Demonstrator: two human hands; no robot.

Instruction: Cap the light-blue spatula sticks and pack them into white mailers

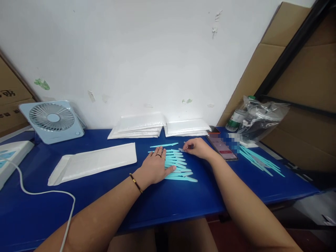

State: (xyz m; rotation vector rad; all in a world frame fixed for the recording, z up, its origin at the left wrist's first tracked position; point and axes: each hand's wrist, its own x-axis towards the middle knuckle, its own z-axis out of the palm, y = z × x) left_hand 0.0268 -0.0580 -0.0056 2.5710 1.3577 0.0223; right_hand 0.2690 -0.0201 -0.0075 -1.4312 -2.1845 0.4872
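A row of teal eyebrow razors [176,161] lies side by side on the blue table. My left hand [157,166] rests flat across their handles, fingers stretched out and thumb spread toward the blade ends. One more razor [164,145] lies apart, just beyond the fingertips. Right of the row, my right hand [195,147] is closed in a pinch on a small clear plastic piece [181,149] near the far razors' blade ends. The fingers partly cover that piece. A second group of teal razors [258,160] lies farther right.
White padded mailers are stacked in two piles [139,126] [186,126] along the wall; another mailer [97,161] lies at left. A phone [223,148] sits beside my right wrist. A fan [54,119], a white cable [70,206], a bottle [236,120] and a plastic bag [262,119] are around.
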